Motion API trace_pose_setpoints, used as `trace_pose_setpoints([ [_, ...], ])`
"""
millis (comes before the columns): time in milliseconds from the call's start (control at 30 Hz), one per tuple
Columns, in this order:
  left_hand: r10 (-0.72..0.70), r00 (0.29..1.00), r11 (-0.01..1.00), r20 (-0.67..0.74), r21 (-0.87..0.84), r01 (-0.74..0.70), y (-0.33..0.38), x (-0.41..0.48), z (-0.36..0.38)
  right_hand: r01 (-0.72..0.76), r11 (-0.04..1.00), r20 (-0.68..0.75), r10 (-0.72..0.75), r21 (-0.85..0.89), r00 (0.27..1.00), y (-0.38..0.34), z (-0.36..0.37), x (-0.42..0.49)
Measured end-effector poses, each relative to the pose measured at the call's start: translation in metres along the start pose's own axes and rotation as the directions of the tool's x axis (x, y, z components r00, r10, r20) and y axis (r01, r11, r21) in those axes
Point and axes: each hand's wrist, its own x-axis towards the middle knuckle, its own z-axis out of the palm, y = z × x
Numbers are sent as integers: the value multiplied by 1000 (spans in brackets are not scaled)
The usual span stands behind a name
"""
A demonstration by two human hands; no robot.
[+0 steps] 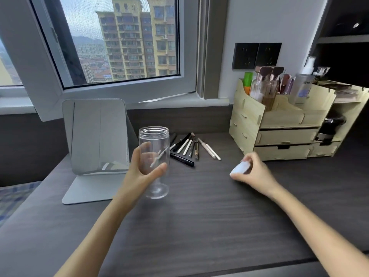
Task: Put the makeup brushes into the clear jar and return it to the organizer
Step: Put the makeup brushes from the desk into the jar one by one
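My left hand (142, 172) grips the clear jar (154, 140) around its middle and holds it upright over the dark desk. The jar has no lid on and nothing inside. My right hand (252, 171) holds the jar's white lid (240, 168) by its edge, low over the desk to the right. Several makeup brushes (189, 146), black and white handled, lie in a loose pile on the desk just behind and to the right of the jar. The wooden organizer (279, 124) stands at the back right.
A standing mirror (97, 136) sits left of the jar. The organizer has drawers and top compartments filled with bottles (265, 86). A black object (329, 126) sits in its right side shelf. The open window frame (119, 92) juts over the desk's back edge.
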Motion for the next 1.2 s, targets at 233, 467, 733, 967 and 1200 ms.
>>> trace_pose_setpoints([
  [233, 106, 966, 988, -235, 136, -76, -21, 13, 18, 37, 913, -12, -46, -406, 999, 15, 14, 11],
  [467, 367, 877, 859, -311, 476, -191, -32, 17, 19, 204, 856, -101, -283, -474, 954, -44, 55, 82],
  [733, 586, 790, 636, -182, 708, -308, -38, 18, 18, 1, 812, -65, -48, -583, 997, -70, 98, 153],
  [967, 519, 828, 663, -212, 711, -234, -43, 21, 14, -46, 798, -30, 35, -600, 999, -77, 108, 155],
  [1200, 492, 838, 683, -234, 701, -205, -40, 22, 13, 300, 900, -330, -192, 317, 924, -121, 37, 94],
])
